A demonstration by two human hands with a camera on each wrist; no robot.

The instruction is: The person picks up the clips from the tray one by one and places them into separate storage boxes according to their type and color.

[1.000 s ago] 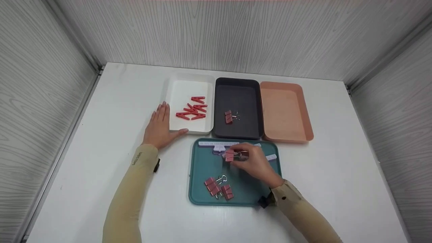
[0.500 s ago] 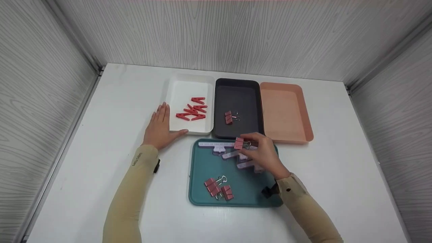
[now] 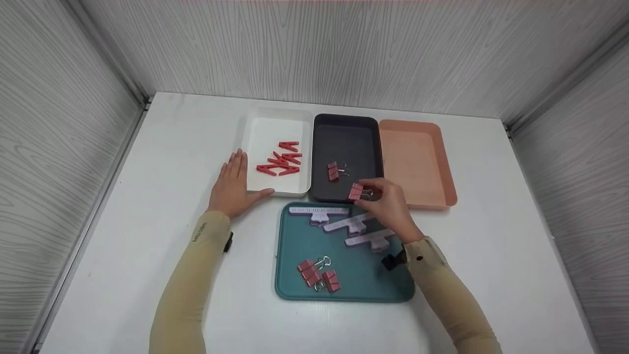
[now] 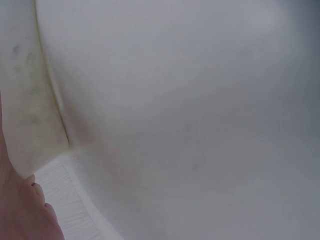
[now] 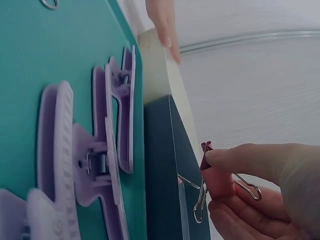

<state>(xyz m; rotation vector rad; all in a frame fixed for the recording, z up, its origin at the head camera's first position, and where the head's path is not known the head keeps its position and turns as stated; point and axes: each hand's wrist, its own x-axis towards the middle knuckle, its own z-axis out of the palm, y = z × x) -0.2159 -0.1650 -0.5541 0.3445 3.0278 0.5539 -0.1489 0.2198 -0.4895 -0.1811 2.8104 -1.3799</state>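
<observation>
My right hand pinches a pink binder clip between thumb and fingers, over the near right edge of the black tray. The right wrist view shows the same binder clip with its wire handles sticking out. Inside the black tray another pink binder clip lies alone. My left hand lies flat with straight fingers against the left near corner of the white tray, which holds several red clothespin-shaped clips. On the teal tray are several pink binder clips and purple long-bar clips.
An orange tray stands right of the black one, and the three trays sit side by side. The teal tray lies just in front of them on the white table. Grey wood-grain panels enclose the back and sides.
My right hand has carried the pink binder clip up and slightly right, from above the teal tray to the black tray's near edge. The left hand has stayed in place.
</observation>
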